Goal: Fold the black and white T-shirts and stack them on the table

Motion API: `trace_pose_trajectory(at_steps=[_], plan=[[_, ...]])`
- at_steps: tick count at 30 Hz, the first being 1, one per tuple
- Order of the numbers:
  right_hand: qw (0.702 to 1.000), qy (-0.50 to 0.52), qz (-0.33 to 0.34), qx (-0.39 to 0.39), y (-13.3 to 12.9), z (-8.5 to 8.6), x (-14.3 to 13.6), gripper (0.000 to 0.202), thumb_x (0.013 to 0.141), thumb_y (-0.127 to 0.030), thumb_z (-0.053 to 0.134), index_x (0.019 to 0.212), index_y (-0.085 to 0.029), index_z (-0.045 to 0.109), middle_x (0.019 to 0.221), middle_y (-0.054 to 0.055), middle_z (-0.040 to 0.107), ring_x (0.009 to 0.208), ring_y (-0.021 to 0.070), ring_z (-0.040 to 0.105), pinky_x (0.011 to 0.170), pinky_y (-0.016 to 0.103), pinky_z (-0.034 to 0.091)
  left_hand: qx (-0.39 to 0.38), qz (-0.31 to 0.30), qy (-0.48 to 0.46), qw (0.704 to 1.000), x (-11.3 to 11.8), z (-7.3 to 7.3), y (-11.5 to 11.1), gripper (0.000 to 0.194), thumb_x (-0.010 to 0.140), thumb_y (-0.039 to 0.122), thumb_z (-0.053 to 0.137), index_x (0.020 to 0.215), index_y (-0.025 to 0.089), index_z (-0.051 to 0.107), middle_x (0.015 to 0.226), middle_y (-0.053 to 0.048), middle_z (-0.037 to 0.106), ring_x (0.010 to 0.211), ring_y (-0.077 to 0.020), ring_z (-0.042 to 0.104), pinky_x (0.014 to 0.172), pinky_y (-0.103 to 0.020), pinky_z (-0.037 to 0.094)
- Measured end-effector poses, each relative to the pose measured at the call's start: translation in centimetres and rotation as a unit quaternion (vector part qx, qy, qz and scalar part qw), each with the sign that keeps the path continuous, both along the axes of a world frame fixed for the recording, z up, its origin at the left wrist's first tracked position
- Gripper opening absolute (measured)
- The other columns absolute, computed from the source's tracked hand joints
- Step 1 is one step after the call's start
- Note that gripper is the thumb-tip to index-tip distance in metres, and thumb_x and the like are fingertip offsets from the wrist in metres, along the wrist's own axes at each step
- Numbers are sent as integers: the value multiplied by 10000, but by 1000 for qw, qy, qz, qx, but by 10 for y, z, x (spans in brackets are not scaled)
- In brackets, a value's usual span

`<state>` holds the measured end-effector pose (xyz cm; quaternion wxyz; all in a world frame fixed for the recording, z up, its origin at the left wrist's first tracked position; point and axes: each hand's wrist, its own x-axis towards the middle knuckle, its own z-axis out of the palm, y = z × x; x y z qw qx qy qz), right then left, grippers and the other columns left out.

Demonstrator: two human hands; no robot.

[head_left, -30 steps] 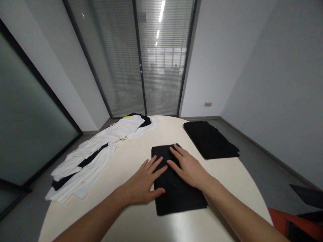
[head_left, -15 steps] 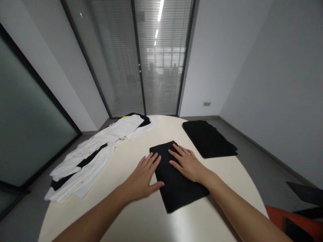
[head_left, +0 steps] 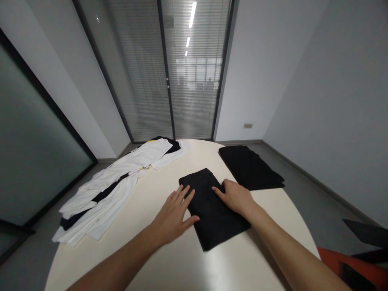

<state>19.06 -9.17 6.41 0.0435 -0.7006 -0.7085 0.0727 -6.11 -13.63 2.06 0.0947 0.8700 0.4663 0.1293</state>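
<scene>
A folded black garment point(head_left: 209, 218) lies flat as a rectangle on the table in front of me. My left hand point(head_left: 174, 216) rests along its left edge, open, with fingers spread and the fingertips and thumb on the cloth. At the opposite edge, my right hand point(head_left: 235, 196) is closed on the fabric. Its thumb lies on top, while the other fingers curl at the side and are mostly hidden.
A stack of folded black cloth point(head_left: 251, 167) sits at the table's back right. White and black garments point(head_left: 112, 182) lie in a long pile on the left. The round pale table point(head_left: 163, 262) has an orange-and-black chair point(head_left: 348, 266) beside it at lower right.
My right hand has slid from lying flat on top of the folded black garment to its right edge, with its fingers curling in. My left hand has barely moved.
</scene>
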Motion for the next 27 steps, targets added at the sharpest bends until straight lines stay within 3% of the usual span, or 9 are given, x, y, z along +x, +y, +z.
trace_pose_trajectory(at_steps=[6,9,17,24,27], plan=[[998,56,5,24,2,-5,-4,315,963,-496,529,1037,-192,563,937,138,733,858,308,711,676,355,468,9,-9,-9,1000,0,0,-1,657,1005,603,431,1585,317,317,1686,-93,194,1550,-349,156,1216,-566,275],[994,94,37,44,1,-7,-5,259,960,-403,558,1104,-194,508,903,108,722,809,274,698,671,328,447,14,-10,-16,1000,0,1,-1,655,995,621,438,1569,316,357,1683,-98,202,1548,-356,163,1207,-561,293],[975,156,119,106,10,-12,3,166,966,-291,527,1125,-248,543,1068,71,718,929,244,683,793,332,476,16,47,0,999,-2,-9,4,671,1035,588,343,1610,255,247,1679,-133,190,1539,-339,207,1217,-581,239],[974,180,87,104,13,-8,10,256,954,-316,545,1201,-256,575,1089,80,732,877,244,704,776,345,515,-5,77,-2,997,-1,-11,5,721,1042,591,273,1592,126,270,1645,-163,278,1540,-301,216,1251,-521,201],[970,202,71,117,18,-3,17,289,952,-348,561,1226,-260,583,1134,94,728,914,250,710,790,351,529,-9,78,-4,997,-1,-13,5,707,1041,581,281,1577,121,305,1645,-165,276,1541,-302,213,1251,-528,197]])
